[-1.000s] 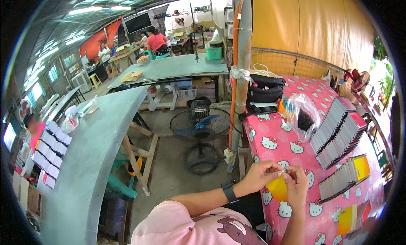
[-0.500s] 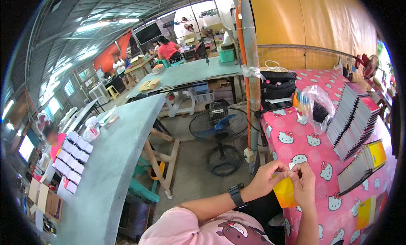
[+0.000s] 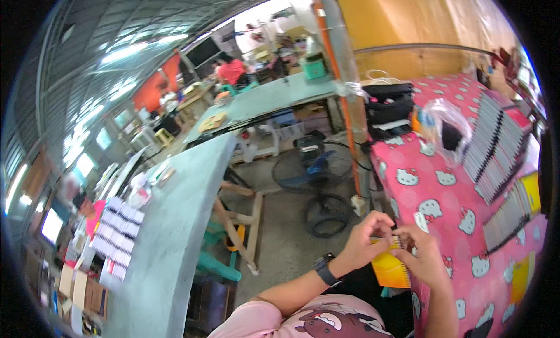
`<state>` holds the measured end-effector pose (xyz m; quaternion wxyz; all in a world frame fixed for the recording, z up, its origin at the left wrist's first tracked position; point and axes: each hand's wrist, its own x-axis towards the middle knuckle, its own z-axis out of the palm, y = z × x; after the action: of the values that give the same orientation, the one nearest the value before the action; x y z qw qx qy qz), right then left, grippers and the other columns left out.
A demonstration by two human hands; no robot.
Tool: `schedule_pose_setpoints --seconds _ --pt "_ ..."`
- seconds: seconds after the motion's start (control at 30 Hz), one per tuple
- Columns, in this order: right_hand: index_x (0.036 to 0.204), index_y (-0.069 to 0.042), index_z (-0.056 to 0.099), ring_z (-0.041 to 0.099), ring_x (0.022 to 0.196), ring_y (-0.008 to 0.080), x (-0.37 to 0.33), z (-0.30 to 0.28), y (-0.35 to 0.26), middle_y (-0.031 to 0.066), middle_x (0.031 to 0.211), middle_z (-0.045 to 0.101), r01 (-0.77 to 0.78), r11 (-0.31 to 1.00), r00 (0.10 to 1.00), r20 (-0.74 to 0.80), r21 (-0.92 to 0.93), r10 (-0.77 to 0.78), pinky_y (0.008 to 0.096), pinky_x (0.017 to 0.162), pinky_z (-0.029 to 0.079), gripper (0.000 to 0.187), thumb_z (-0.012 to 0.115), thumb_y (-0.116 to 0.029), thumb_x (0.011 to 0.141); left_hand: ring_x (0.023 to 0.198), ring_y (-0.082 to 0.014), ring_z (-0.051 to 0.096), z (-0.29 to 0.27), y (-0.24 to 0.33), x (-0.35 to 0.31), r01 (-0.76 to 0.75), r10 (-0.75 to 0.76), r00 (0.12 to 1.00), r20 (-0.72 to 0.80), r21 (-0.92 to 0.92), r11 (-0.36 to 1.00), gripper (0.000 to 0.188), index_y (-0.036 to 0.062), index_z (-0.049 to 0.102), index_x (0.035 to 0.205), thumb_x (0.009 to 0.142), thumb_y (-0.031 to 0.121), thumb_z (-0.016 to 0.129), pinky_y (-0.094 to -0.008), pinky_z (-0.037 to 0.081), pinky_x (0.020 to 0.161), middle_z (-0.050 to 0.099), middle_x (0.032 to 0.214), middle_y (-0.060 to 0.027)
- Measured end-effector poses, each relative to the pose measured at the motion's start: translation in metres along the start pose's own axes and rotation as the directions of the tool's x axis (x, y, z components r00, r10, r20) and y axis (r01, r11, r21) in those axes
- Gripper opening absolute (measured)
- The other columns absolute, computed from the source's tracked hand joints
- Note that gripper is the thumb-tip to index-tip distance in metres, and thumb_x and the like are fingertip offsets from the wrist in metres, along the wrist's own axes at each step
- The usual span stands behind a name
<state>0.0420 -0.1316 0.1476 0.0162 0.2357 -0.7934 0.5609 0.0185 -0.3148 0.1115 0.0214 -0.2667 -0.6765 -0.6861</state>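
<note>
A small yellow-orange spiral notebook hangs upright below my hands, at the near edge of the pink-covered table. Its dark coil runs along the right side. My right hand grips its upper right corner, with the thumb by the coil. The fingers of my left hand are pinched together at the notebook's top; what sits between these fingertips is too small to make out. Just above my right fingers shows a small white oblong piece; I cannot tell whether it is held.
On the pink table lie rows of spiral notebooks, a clear plastic bag and a black bag. A floor fan stands beyond my hands. Left is a grey-green table with notebook stacks; people sit farther off.
My view has shifted, so the surroundings sit differently. My fingertips have moved slightly apart from each other, and the notebook has turned so its coil shows on the right.
</note>
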Motion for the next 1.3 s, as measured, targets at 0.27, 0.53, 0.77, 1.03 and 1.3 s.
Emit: schedule_pose_setpoints --seconds 0.27,0.53,0.77,1.03,1.3 --pt "0.105 -0.005 0.056 0.057 0.069 0.0205 0.022 0.01 0.028 0.0101 0.084 0.058 0.166 0.969 0.984 -0.037 -0.185 -0.176 0.0298 0.064 0.046 0.029 0.064 -0.007 0.077 0.086 -0.0127 0.053 -0.01 -0.03 0.012 0.172 -0.183 0.982 -0.047 -0.18 0.969 0.04 0.0046 0.044 0.11 0.075 0.001 0.064 -0.0261 0.042 0.08 0.054 0.094 -0.0051" --pt "0.104 -0.004 0.059 0.049 0.068 0.0076 0.0 -0.081 0.006 0.0028 0.082 0.055 0.04 0.996 0.792 -0.606 -0.078 -0.079 0.0238 0.062 0.043 0.024 0.063 -0.005 0.08 0.113 -0.0188 0.048 0.045 -0.038 0.078 0.286 -0.093 0.895 0.435 -0.401 0.87 0.056 0.0009 0.031 0.128 0.082 0.01 0.062 -0.0329 0.036 0.097 0.048 0.121 -0.0111" --pt "0.103 -0.001 0.058 0.053 0.076 0.0079 -0.018 -0.189 -0.014 0.0019 0.087 0.058 0.038 0.971 0.298 -0.925 -0.235 -0.236 0.0214 0.068 0.044 0.02 0.058 -0.005 0.083 0.108 -0.0167 0.051 0.153 0.009 0.187 0.012 0.208 0.861 0.464 -0.428 0.904 0.044 -0.0029 0.038 0.126 0.088 0.01 0.055 -0.0279 0.04 0.09 0.051 0.12 -0.01" --pt "0.088 0.0 0.062 0.054 0.073 0.0145 -0.074 -0.335 0.108 0.0036 0.08 0.058 -0.233 0.927 0.08 -0.956 -0.294 -0.283 0.0267 0.07 0.043 0.021 0.058 -0.018 0.079 0.104 -0.0211 0.048 0.286 -0.039 0.269 -0.496 0.462 0.849 0.257 0.085 0.864 0.045 -0.001 0.055 0.108 0.074 0.024 0.069 -0.0335 0.037 0.091 0.055 0.103 -0.0116" --pt "0.076 0.0 0.056 0.042 0.067 0.0083 -0.044 -0.317 0.136 -0.0007 0.071 0.05 0.141 0.983 -0.009 -0.993 -0.119 -0.119 0.026 0.062 0.035 0.026 0.052 -0.024 0.087 0.095 -0.0231 0.057 0.306 -0.048 0.249 -0.03 0.098 0.986 0.136 -0.436 0.899 0.047 -0.0066 0.057 0.112 0.097 0.033 0.037 -0.031 0.041 0.086 0.062 0.103 -0.018"
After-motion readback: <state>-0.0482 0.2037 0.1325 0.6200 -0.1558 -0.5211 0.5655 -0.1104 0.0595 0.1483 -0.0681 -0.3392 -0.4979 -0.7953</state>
